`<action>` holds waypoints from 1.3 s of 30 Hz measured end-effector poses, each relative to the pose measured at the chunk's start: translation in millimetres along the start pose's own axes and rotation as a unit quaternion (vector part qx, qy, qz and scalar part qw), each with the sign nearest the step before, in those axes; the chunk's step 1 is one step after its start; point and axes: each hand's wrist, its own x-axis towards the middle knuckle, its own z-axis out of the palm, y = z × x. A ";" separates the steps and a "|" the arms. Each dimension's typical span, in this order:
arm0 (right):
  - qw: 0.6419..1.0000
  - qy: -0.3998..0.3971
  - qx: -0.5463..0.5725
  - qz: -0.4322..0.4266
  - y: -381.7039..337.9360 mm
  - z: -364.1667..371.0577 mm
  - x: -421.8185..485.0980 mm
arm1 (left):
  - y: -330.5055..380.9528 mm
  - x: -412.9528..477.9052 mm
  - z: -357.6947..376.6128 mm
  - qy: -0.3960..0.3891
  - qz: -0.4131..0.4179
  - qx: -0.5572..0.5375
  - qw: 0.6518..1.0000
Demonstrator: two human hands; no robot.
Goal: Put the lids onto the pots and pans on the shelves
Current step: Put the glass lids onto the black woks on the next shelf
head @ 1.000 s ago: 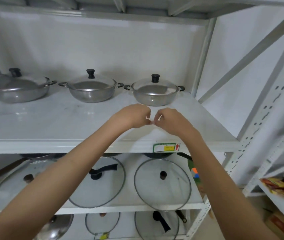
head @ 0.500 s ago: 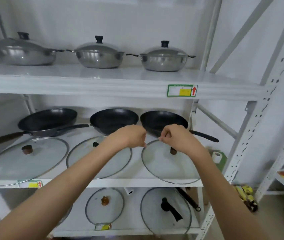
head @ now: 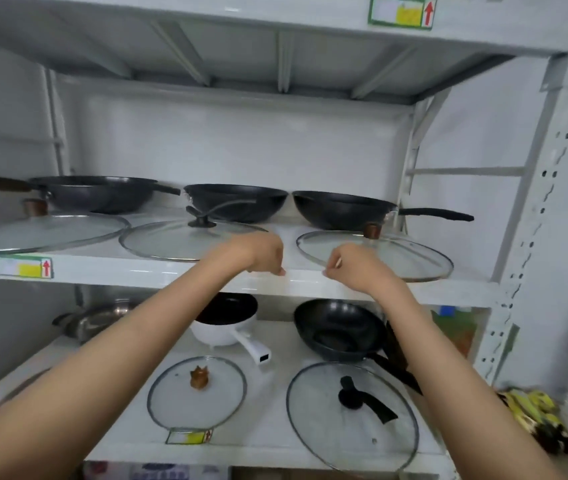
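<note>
Glass lids lie flat at the front of the middle shelf, one before each black wok, none yet on. All three woks look empty. Both hands, left and right, hang loosely curled at the shelf edge, holding nothing. Below, a white pot and a black pan stand uncovered, their lids lying in front.

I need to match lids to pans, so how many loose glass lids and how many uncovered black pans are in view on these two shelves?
Glass lids lying loose: 5 — left, middle, right, lower small, lower large
Black pans uncovered: 4 —
Total: 9
</note>
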 end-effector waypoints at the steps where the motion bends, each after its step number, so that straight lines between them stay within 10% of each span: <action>1: 1.000 -0.001 0.000 0.001 0.3 2.4 -2.8 | -2.4 -3.0 1.2 0.006 -0.003 -0.001 1.000; 39: 0.986 -0.032 -0.147 0.067 78.0 -43.2 149.5 | -145.6 140.6 -36.3 0.058 -0.185 0.057 0.979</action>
